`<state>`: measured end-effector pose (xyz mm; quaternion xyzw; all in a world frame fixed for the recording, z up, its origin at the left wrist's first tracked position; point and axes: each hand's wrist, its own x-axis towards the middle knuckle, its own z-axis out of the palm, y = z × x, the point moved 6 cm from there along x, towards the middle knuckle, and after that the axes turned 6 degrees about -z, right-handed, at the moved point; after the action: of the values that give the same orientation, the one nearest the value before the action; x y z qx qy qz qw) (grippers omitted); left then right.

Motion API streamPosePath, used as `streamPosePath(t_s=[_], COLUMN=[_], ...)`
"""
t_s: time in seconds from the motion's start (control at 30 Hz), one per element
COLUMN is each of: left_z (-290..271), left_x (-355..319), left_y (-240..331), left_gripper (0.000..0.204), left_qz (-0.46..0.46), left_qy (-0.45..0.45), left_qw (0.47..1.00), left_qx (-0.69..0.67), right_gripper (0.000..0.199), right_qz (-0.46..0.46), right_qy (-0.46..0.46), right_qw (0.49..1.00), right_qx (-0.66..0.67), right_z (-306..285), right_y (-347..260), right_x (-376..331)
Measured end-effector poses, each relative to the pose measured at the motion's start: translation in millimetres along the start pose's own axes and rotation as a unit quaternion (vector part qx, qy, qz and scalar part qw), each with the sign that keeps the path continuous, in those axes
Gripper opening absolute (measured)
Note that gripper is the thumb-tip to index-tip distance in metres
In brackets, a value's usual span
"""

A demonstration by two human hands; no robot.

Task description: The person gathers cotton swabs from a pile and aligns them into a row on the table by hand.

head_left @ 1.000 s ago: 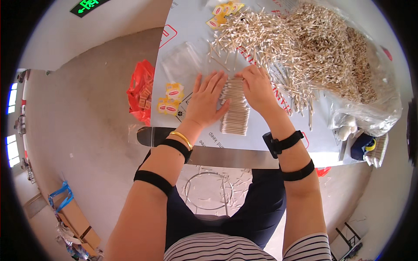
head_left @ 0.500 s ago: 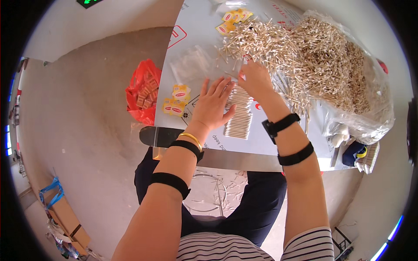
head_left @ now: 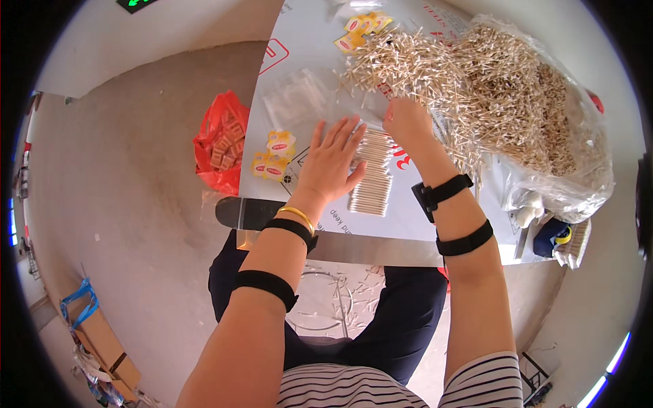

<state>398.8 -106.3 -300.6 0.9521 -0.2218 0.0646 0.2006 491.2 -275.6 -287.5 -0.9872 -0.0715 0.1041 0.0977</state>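
Note:
A neat row of cotton swabs [head_left: 371, 187] lies side by side on the table in front of me. My left hand [head_left: 330, 158] rests flat along the row's left side, fingers stretched out, the tips near its far end. Right of the row's far end, my right hand [head_left: 410, 124] is closed with its fingers curled in; whatever it pinches, if anything, is hidden. Just beyond it spreads a heap of loose cotton swabs [head_left: 415, 68]. The heap runs into a large clear plastic bag [head_left: 593, 178] full of more swabs.
Clear plastic sachets [head_left: 296, 98] and yellow-and-white labels [head_left: 271, 166] lie to the left. More yellow labels [head_left: 357, 39] are at the back. A red bag [head_left: 211, 173] of small brown packs hangs by the left edge. A dark blue tape dispenser [head_left: 547, 239] stands at the right front corner.
My right hand has moved a little to the right, off the far end of the row, uncovering red print on the table. My left hand stays nearly in place.

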Motion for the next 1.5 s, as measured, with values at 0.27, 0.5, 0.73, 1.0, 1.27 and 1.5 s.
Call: streamPosePath(t_s=[0.27,0.5,0.73,1.0,1.27,1.5], left_z=[3,1,-5,2,1,0], left_x=[0,2,-1,4,-3,-1], left_y=[0,2,-2,2,-5,-3], left_gripper=[0.065,0.064,0.065,0.069,0.069,0.069], left_qz=[0.0,-0.001,-0.005,-0.004,-0.008,-0.006], left_qy=[0.0,0.013,0.019,0.027,0.016,0.016], left_qw=[1.0,1.0,0.999,0.999,1.0,1.0], left_qx=[0.014,-0.017,-0.028,-0.034,-0.013,-0.016], right_gripper=[0.027,0.027,0.016,0.019,0.018,0.019], right_qz=[0.019,0.036,-0.128,-0.075,-0.068,-0.107], right_qy=[0.023,-0.006,-0.054,0.121,0.042,0.059], right_qw=[0.999,0.999,0.99,0.99,0.996,0.991], right_qx=[0.04,0.004,-0.037,0.015,0.04,0.054], right_z=[-10,-3,-12,-2,-18,-19], right_y=[-27,0,-14,-55,-39,-19], right_x=[25,38,5,70,39,16])
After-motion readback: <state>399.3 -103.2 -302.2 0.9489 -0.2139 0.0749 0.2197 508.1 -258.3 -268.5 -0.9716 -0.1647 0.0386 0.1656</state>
